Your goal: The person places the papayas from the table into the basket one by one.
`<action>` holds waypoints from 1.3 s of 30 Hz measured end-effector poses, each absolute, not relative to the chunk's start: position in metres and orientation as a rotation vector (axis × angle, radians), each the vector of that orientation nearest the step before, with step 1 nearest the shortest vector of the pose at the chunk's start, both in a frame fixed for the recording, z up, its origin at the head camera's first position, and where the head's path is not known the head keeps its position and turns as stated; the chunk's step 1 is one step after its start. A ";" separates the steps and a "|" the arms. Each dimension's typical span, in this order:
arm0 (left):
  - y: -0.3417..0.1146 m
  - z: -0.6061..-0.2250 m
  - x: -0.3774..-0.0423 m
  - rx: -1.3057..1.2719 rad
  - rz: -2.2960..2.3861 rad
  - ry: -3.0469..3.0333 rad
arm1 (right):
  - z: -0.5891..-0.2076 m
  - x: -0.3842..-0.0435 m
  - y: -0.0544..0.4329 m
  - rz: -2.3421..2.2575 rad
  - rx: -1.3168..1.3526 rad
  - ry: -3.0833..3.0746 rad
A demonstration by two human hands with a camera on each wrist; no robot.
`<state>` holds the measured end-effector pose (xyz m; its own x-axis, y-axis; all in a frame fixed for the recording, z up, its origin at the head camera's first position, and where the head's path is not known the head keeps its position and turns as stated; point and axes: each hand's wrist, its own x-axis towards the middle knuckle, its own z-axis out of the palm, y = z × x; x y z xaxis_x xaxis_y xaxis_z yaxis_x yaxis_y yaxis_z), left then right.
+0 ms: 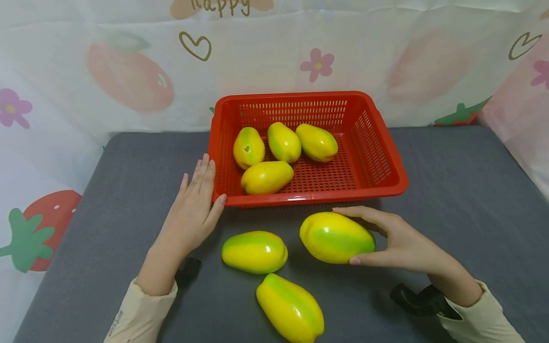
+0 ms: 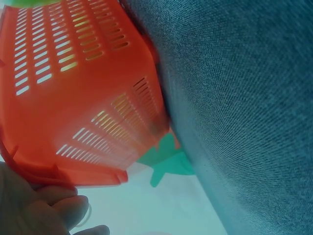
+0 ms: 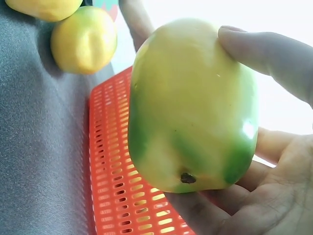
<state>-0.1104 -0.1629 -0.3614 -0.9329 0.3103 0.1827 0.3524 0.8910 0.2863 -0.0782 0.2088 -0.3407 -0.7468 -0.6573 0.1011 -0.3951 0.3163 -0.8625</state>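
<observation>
My right hand (image 1: 407, 243) grips a glossy yellow-green papaya (image 1: 336, 237) just in front of the basket, thumb on its near side and fingers along the far side. The right wrist view shows a dark stem spot on the end of this papaya (image 3: 193, 107). With straight fingers, my left hand (image 1: 190, 207) rests against the left side of the red plastic basket (image 1: 317, 196); its fingers lie at the basket rim in the left wrist view. Inside the basket, several papayas (image 1: 267, 177) lie toward the left and middle.
Two more papayas lie on the grey cloth: one sideways (image 1: 255, 252) between my hands, the other papaya (image 1: 291, 309) nearer to me. Behind the basket hangs a white printed curtain (image 1: 266, 62) with fruit and flower pictures.
</observation>
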 end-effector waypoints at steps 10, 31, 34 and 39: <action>-0.164 -0.361 -0.112 -0.533 -0.483 -2.912 | -0.340 -0.079 0.209 -1.423 -0.951 2.356; -0.162 -0.361 -0.112 -0.530 -0.484 -2.921 | -0.316 -0.100 0.204 -1.450 -1.061 2.425; -0.163 -0.361 -0.112 -0.522 -0.473 -2.920 | -0.314 -0.109 0.201 -1.468 -1.017 2.391; -0.164 -0.361 -0.111 -0.519 -0.479 -2.929 | -0.312 -0.127 0.195 -1.521 -0.901 2.314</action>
<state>-0.1110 -0.1639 -0.3607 -0.9327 0.3131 0.1793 0.3538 0.8906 0.2856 -0.1273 0.1948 -0.3118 -0.7846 -0.6044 0.1383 -0.3665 0.2723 -0.8897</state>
